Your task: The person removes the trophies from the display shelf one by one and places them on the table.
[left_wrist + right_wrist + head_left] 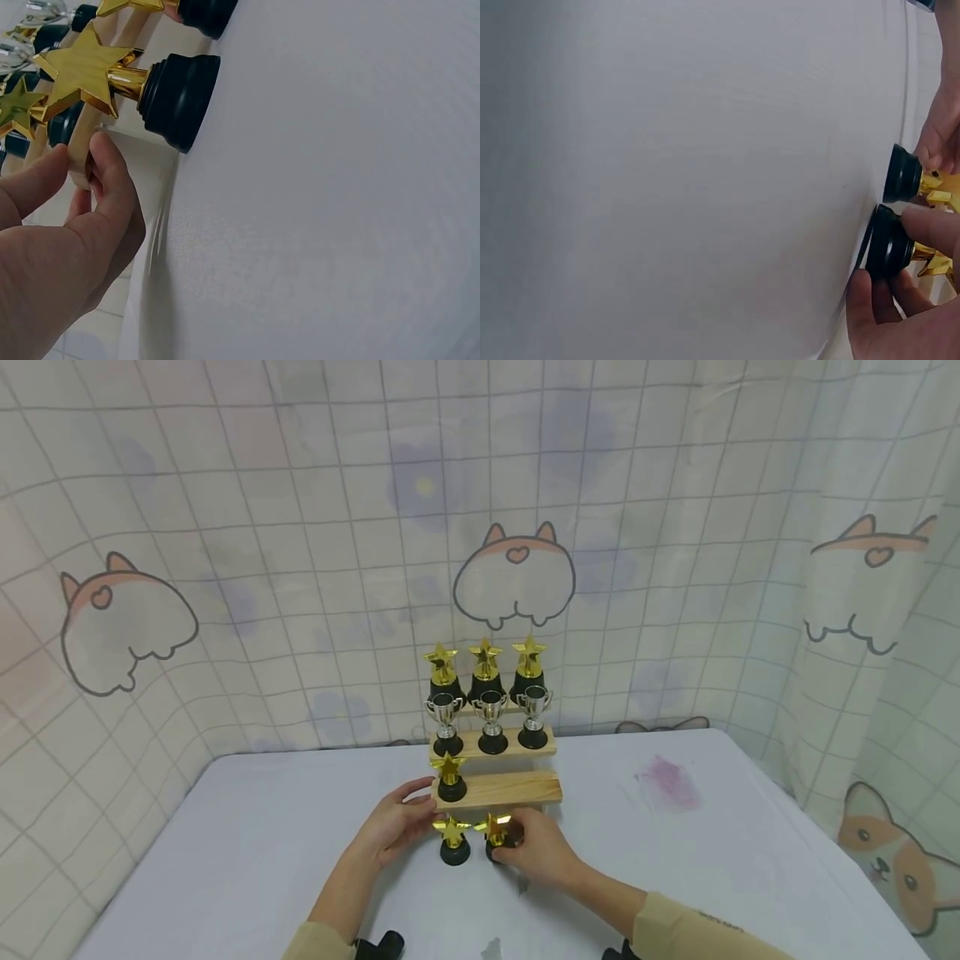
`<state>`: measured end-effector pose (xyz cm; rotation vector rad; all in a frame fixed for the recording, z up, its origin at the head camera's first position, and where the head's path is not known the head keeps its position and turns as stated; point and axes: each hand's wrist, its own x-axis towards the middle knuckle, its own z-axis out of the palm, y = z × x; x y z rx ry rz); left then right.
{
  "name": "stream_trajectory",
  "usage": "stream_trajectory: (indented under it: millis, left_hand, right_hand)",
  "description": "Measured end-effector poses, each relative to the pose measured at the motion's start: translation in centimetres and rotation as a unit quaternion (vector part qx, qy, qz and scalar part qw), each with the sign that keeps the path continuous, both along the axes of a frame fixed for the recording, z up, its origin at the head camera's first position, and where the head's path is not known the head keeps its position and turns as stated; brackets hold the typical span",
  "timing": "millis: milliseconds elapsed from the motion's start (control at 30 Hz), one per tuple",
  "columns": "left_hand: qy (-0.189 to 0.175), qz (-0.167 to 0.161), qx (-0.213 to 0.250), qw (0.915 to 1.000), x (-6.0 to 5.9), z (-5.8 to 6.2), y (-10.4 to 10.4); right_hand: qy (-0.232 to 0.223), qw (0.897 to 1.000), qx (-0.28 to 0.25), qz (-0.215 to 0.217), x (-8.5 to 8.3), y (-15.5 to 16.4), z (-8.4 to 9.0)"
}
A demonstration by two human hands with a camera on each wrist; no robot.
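A tiered wooden rack (pixel 510 788) stands on the table, and my left hand (pixel 397 822) pinches the left end of its lowest step between thumb and fingers. In the left wrist view that step's rounded end (pixel 79 161) shows between the fingertips. In front of the rack my right hand (pixel 542 850) grips a gold star trophy (pixel 495 828) around its black base (pixel 889 244). To its left another star trophy (pixel 453 842) stands upright on the table. One more star trophy (pixel 451 779) sits at the left of the lowest step.
Silver cup trophies (pixel 491 722) line the middle step; larger gold star trophies (pixel 486 670) stand in a row behind them. A white cloth covers the table (pixel 300 810), with a pink stain (pixel 670 781) at the right. A grid-patterned curtain (pixel 315 568) hangs behind.
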<state>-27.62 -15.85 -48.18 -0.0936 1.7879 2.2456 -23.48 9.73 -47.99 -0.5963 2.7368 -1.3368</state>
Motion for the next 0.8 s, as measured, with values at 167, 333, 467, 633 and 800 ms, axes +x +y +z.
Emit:
stream_trajectory:
  millis: [167,333,467,633,800]
  left_hand:
    - [0.000,0.006,-0.003,1.0000,0.01,-0.06,0.05]
    - [0.007,0.005,-0.002,1.0000,-0.17,-0.23,0.12]
    - [0.008,0.003,-0.001,1.0000,-0.25,-0.39,0.10]
    - [0.006,0.005,-0.004,1.0000,-0.13,-0.30,0.08]
    - [0.001,0.009,-0.007,0.9999,0.03,-0.09,0.07]
  right_hand:
    - [0.011,1.000,0.022,-0.005,-0.16,-0.12,-0.47]
    - [0.011,0.999,0.032,-0.009,-0.43,-0.19,-0.54]
    - [0.012,0.999,0.035,-0.012,-0.44,-0.23,-0.50]
    - [0.006,0.999,0.038,-0.017,-0.30,-0.19,-0.29]
    - [-0.011,0.999,0.028,-0.016,-0.16,0.08,0.37]
